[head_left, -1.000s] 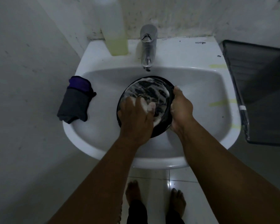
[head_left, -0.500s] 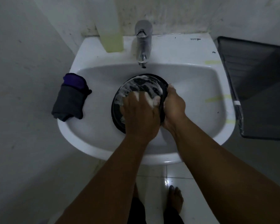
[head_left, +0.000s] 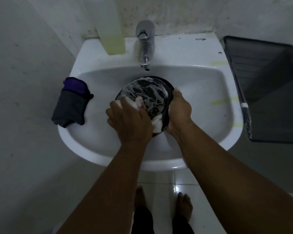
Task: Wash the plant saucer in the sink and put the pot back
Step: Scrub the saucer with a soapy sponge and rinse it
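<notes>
A: Head view, centre of frame. The saucer, black and streaked with foam, is held tilted inside the sink, just below the tap. No water is seen running.

B: Grips?

A: The right hand is clamped on the saucer's right rim, thumb on the near face, the other fingers hidden behind. The left hand is laid flat on the saucer's lower left, fingers spread and lathered. Whether a sponge is under the palm cannot be told.

B: Step in hand?

A: Soaping is judged to be under way; rinsing not yet done. The pot is not seen anywhere in frame.

B: How should it be done well?

A: The rim hold should be kept firm, since a soapy saucer is likely to slip. Circular strokes should be carried over the upper part, where bare black patches show between foam streaks. The rim and back should be covered too. The saucer should be kept low over the sink so a drop does little harm.

B: Rest of frame?

A: A folded cloth is on the sink's left edge, a bottle at upper left beside the tap, a dark tray at right.
</notes>
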